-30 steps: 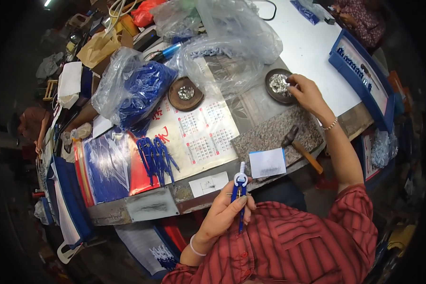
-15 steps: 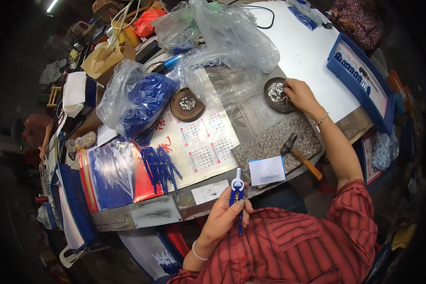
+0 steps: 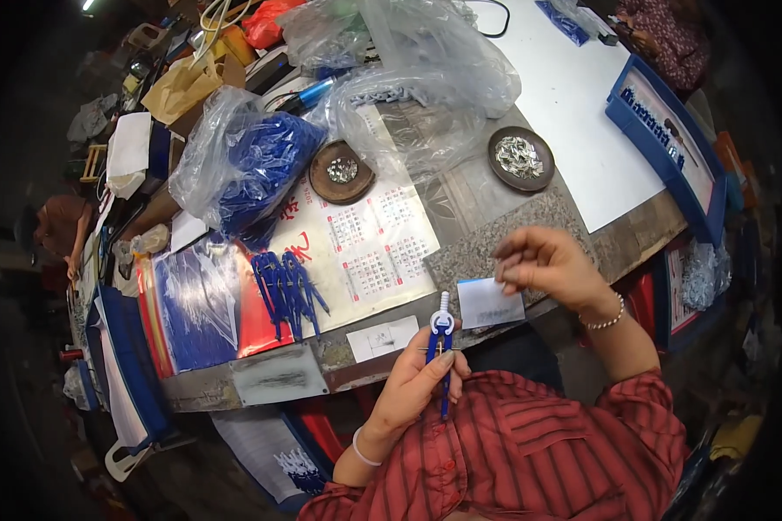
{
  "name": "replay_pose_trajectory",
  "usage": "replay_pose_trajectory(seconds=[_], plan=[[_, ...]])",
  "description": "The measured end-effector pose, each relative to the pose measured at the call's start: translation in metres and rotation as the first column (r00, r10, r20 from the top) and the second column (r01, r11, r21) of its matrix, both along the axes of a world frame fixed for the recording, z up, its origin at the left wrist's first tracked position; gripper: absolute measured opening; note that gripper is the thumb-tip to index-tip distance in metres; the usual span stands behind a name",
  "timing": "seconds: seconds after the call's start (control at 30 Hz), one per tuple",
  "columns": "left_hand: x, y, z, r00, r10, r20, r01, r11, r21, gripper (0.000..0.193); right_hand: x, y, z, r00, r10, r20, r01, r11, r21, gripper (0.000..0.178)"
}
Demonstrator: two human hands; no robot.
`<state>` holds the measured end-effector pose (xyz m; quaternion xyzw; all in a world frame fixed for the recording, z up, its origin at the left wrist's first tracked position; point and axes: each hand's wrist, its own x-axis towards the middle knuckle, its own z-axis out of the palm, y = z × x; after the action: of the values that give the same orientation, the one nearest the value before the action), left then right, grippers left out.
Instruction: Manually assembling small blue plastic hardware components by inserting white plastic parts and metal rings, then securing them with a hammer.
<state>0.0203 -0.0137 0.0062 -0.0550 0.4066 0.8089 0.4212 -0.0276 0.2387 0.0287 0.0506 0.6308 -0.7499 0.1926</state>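
The grey counter [image 3: 200,392] carries, clockwise about the view's centre, a clear bag [image 3: 439,65] at twelve o'clock, a white sheet [image 3: 578,117] and a dish [image 3: 520,183] of metal pieces [image 3: 519,156] at two, a slab [image 3: 469,252] at three, a slip [image 3: 381,339] at six, a poster [image 3: 330,265] at nine.

A stone slab [image 3: 465,253] is positioned on the worktop [image 3: 204,391]. Behind the slab, metal pieces [image 3: 519,157] are contained in a dish [image 3: 520,185]. Left of it, a compass pile [image 3: 285,291] is laid; to its right rear, a tray [image 3: 660,178] is placed. Before it, a compass [image 3: 442,326] is held by the left fingers [image 3: 430,372].
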Motion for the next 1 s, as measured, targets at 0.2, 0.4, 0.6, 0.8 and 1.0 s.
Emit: replay_pose_trajectory(seconds=[0.2, 0.4, 0.6, 0.8, 1.0], plan=[[0.002, 0.001, 0.001, 0.996, -0.027, -0.082, 0.026, 0.999, -0.024, 0.044, 0.018, -0.024, -0.002, 0.994, 0.037, 0.106, -0.021, 0.989, -0.148, 0.028], [0.006, -0.002, 0.001, 0.996, -0.018, -0.089, 0.015, 0.999, -0.039, 0.043, 0.020, -0.033, -0.007, 0.976, 0.073, 0.206, -0.031, 0.979, -0.204, 0.027], [0.010, -0.004, -0.003, 0.996, -0.007, -0.084, 0.003, 0.999, -0.039, 0.043, 0.025, -0.036, -0.024, 0.970, 0.136, 0.204, -0.052, 0.926, -0.374, 0.015], [0.009, -0.004, -0.005, 0.998, -0.010, -0.065, 0.008, 1.000, -0.019, 0.041, 0.027, -0.044, -0.027, 0.951, 0.077, 0.301, 0.093, 0.853, -0.513, 0.010], [0.008, -0.005, -0.010, 0.997, -0.010, -0.081, 0.008, 1.000, -0.019, 0.037, 0.029, -0.051, -0.030, 0.951, 0.100, 0.291, 0.077, 0.839, -0.538, 0.010]])
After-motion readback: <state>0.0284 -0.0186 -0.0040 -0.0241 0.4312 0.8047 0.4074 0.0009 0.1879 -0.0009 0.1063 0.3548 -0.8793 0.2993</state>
